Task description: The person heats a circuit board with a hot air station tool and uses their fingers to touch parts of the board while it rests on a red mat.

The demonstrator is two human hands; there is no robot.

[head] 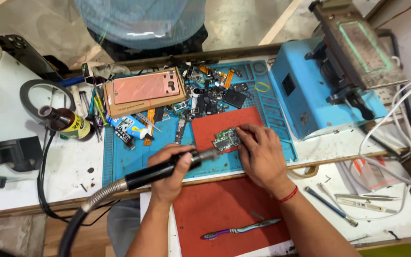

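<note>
My left hand (170, 169) grips a black rotary tool handpiece (167, 170) with a flexible metal shaft trailing to the lower left. Its metal tip touches a small green circuit board (226, 139). My right hand (260, 154) presses that board down with its fingers onto a red pad (210, 126), which lies on a blue work mat (129, 157). A red thread is tied around my right wrist.
A pink phone back panel (141, 88) lies on a cardboard box, beside a brown bottle (67, 123), tubes and several loose phone parts. A blue machine (319, 90) stands right. A toothbrush (241, 229) lies on a lower red mat; tweezers (362, 201) and white cables lie right. Another person stands behind the table.
</note>
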